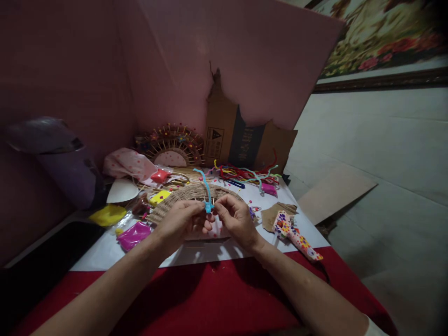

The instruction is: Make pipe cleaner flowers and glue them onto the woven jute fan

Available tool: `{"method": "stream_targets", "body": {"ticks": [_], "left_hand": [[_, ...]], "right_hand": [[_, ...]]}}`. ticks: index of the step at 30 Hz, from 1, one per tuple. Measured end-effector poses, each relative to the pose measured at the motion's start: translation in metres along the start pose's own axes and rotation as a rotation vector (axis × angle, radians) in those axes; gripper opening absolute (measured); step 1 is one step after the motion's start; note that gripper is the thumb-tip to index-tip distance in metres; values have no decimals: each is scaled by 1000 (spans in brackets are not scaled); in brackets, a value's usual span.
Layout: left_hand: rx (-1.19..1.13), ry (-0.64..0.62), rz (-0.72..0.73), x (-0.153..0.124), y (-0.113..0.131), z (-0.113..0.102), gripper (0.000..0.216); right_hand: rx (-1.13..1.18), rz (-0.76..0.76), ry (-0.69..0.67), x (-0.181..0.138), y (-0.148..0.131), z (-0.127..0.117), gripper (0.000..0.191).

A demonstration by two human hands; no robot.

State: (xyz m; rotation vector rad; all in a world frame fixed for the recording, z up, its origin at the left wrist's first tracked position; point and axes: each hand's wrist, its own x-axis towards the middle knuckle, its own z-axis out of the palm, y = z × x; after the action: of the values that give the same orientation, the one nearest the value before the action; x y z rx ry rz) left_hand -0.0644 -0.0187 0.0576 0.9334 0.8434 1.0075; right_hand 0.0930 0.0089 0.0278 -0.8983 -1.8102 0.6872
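Observation:
A light-blue pipe cleaner [207,189] is pinched between my two hands in the middle of the view. Its lower end is bent into a small bunched shape, while the long tail stands up and curves left. My left hand [187,215] grips the bunched part from the left with thumb and fingertips. From the right, my right hand [235,218] pinches at the same part, its fingers closed. Behind and beneath both hands lies a fan-shaped piece wrapped in brown twine [182,193], partly hidden by them.
A finished-looking fan with beads [171,140] leans on the back wall beside torn cardboard [227,126]. Coloured pipe cleaners [252,173] lie before it. A flowered glue gun [294,235] rests at right, a magenta packet [134,235] and yellow piece [108,215] at left.

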Motion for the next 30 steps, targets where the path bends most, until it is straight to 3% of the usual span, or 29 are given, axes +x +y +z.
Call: {"method": "stream_targets", "body": {"ticks": [4,9,15,21,30], "left_hand": [[-22,-1,24,-1,0,1,26],[30,10,24,0,-1,0,14],[172,17,74,3,-2,-3,17],[284,10,54,5,-6,-3,19],[334,21,37,5,-7,-3,23]], "right_hand": [[-102,-81,18,-1,-4,0,17],[-203,-194,11,-3,-8,-1,15],[87,35,29,2,-5,-2,22],[479,294,-106,7,-6,-2,30],[556,388,-158,7,-6,-4,33]]}}
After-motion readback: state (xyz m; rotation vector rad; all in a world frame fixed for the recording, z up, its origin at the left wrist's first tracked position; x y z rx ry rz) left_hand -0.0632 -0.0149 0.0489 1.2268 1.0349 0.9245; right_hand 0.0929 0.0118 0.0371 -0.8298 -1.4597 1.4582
